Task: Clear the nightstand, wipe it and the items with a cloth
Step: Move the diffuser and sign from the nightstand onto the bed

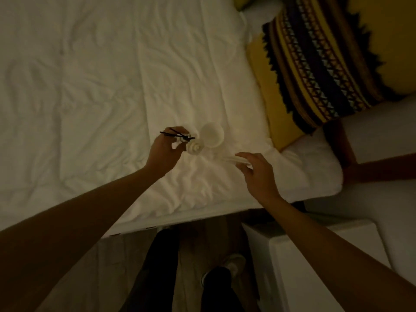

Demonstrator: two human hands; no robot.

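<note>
My left hand [165, 149] reaches over the white bed [90, 86] and pinches a small clear bottle with thin black sticks [179, 136] poking out of it, like a reed diffuser. Just right of it on the sheet lie a white rose-shaped ornament [195, 149] and a white cup-shaped item [212, 136] tipped on its side. My right hand [256, 174] hovers lower right of them, fingers curled round a flat white object [231, 159] I cannot identify. The white nightstand [315, 255] stands at the lower right, its top partly hidden by my right forearm.
A yellow pillow with dark patterned bands [315, 70] lies at the bed's head, upper right. A wooden frame piece [342, 145] shows beside the mattress corner. My legs and a shoe [234, 264] stand on the floor between bed and nightstand. The room is dim.
</note>
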